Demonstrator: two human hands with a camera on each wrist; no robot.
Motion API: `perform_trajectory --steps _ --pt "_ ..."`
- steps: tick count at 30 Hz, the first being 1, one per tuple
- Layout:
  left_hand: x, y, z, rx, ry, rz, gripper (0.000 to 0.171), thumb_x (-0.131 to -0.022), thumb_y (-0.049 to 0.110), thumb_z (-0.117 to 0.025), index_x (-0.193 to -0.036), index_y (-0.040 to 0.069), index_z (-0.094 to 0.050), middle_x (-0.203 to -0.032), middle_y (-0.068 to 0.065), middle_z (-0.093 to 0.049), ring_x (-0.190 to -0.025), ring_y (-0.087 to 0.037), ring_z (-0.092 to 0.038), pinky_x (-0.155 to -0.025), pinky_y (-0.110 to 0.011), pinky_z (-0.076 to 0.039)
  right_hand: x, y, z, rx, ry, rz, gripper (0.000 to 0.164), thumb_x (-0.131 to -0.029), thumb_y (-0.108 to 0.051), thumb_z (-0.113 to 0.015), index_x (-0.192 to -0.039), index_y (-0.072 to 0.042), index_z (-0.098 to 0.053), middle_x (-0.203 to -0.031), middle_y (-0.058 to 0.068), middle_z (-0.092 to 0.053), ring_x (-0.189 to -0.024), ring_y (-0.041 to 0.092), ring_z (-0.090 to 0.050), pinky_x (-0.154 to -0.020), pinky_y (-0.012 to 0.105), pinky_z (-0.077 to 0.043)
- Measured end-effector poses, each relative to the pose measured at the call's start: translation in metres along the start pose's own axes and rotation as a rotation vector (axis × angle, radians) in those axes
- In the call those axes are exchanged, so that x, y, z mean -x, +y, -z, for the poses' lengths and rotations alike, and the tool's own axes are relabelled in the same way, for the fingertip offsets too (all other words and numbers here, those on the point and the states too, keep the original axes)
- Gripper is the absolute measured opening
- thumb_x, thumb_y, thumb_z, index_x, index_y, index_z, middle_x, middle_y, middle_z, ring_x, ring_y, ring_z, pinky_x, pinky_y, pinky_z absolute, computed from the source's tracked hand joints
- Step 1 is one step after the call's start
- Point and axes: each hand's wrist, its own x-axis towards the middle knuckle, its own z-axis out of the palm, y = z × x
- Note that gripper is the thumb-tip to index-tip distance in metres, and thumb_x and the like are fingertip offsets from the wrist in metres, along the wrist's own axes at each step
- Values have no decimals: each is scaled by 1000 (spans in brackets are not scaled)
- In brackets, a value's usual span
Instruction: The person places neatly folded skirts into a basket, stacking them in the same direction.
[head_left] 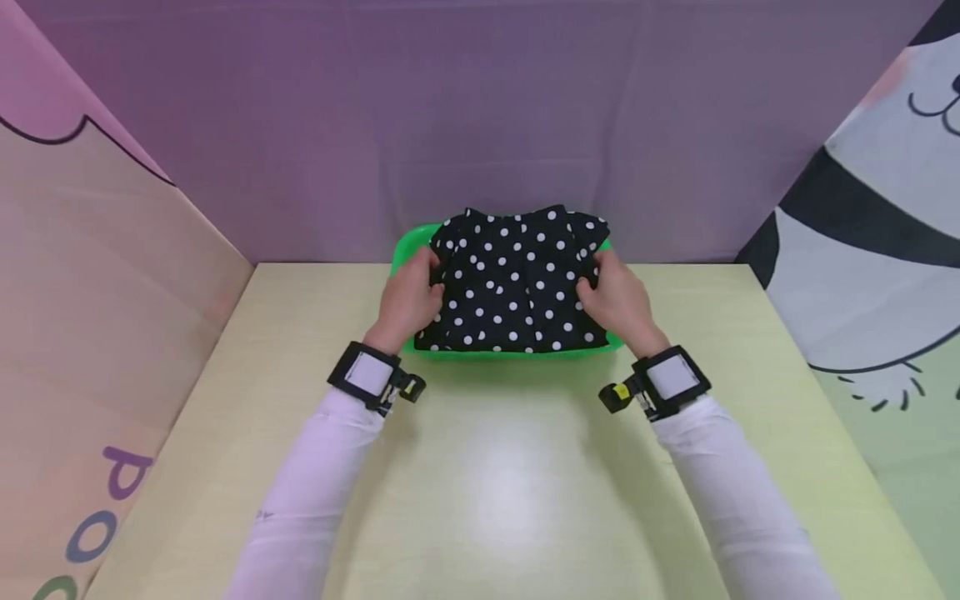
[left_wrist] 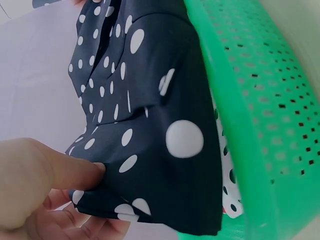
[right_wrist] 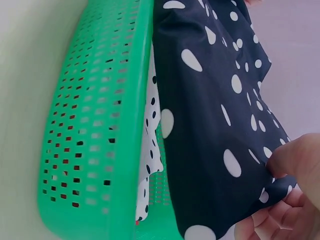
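A black polka-dot top (head_left: 517, 287) with a neckline and short sleeves is spread between my two hands, over a green basket (head_left: 407, 246). My left hand (head_left: 408, 298) pinches its left side between thumb and fingers. On the opposite side my right hand (head_left: 621, 302) pinches the cloth the same way. Both wrist views show the near hem hanging just inside the basket's rim. Beneath it, white cloth with black dots (right_wrist: 151, 145) lies in the basket, mostly hidden by the black top.
The basket has perforated walls and stands at the far edge of the pale wooden table (head_left: 502, 467), close to a purple backdrop (head_left: 487, 108). Printed cloth panels border the table at left and right. Small red patches show through the basket's holes in the right wrist view.
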Motion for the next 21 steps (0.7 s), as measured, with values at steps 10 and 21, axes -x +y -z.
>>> perform_trajectory --steps 10,21 --pt "-19 1 -2 -34 -14 23 28 -85 8 -59 -111 2 -50 -108 -16 -60 -91 -31 -57 -76 -44 -48 -16 0 -1 26 -21 -19 40 -88 -16 -52 -118 10 -45 -102 27 -59 -79 38 -58 -63 47 -47" --pt "-34 -7 -5 -90 -112 38 32 -83 7 -60 -111 -1 -49 -108 -19 -59 -96 -32 -57 -79 -43 -48 -31 -3 -7 78 -149 -92 46 -89 -20 -51 -123 9 -41 -106 26 -59 -82 37 -60 -63 45 -48"
